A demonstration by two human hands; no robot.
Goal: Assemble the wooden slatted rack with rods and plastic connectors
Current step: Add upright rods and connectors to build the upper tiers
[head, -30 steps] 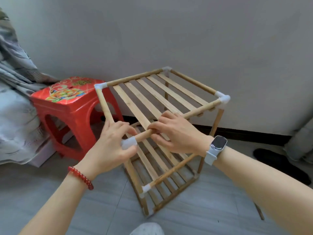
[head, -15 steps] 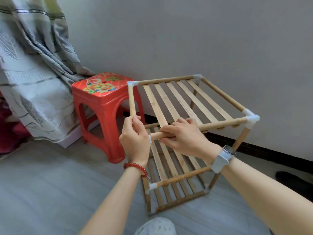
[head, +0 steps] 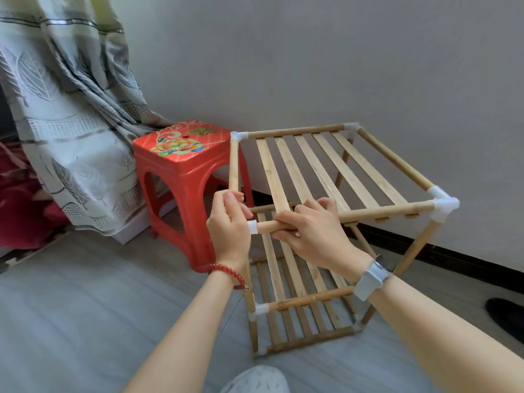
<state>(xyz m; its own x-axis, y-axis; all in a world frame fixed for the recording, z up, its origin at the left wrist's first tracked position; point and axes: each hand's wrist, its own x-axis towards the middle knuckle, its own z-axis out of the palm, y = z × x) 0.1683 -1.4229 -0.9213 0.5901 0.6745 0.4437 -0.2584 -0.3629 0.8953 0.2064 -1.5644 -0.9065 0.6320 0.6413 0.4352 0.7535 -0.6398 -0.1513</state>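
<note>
While both hands grip rack [head: 326, 165] corner (fingers curled), red stool [head: 181, 165] beside, curtain [head: 71, 123] behind.

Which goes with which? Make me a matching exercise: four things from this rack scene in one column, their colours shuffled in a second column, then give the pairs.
Things:
1. stool
2. corner connector
3. front top rod
4. bracelet

Colours:
A. pale natural wood
B. white
C. red beads
D. red with a flower print on top

Pairs: 1-D, 2-B, 3-A, 4-C.

The left hand grips the near-left connector, and the right hand holds the front top rod beside it.
</note>
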